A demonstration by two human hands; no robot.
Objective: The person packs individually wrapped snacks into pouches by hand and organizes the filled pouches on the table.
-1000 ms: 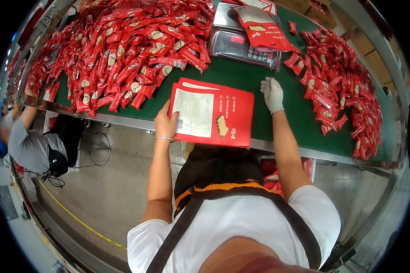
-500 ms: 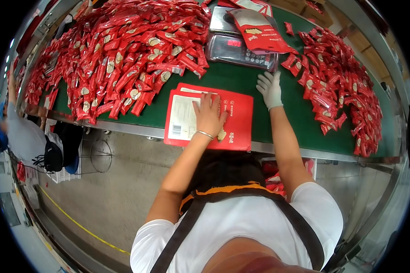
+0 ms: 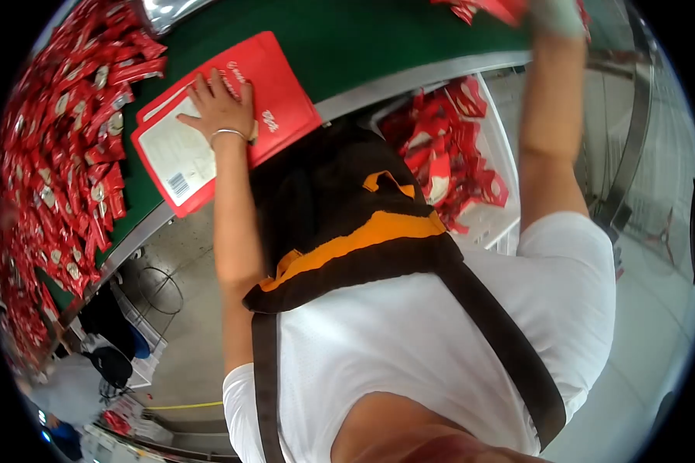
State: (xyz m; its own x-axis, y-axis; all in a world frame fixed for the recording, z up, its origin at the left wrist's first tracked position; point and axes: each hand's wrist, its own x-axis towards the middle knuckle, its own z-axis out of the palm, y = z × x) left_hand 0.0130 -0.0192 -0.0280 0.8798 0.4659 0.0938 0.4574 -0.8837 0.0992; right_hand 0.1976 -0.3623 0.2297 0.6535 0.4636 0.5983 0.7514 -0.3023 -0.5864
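Observation:
My left hand lies flat with fingers spread on flat red-and-cream pouches, stacked at the front edge of the green tabletop. A barcode shows on a cream panel. At the upper right, my gloved right hand is smeared by motion and partly cut off by the frame. Its fingers cannot be made out. Just left of it is a blurred red packet; whether the hand touches it is unclear.
Small red packets are heaped on the left. The scale's silver edge shows at the top. A white crate of red packages stands below the table edge. Another person is at lower left, near a wire ring.
The view has swung to the right and down, bringing the crate into sight. My right hand has moved from beside the scale toward the right-hand packets. My left hand stays on the pouches.

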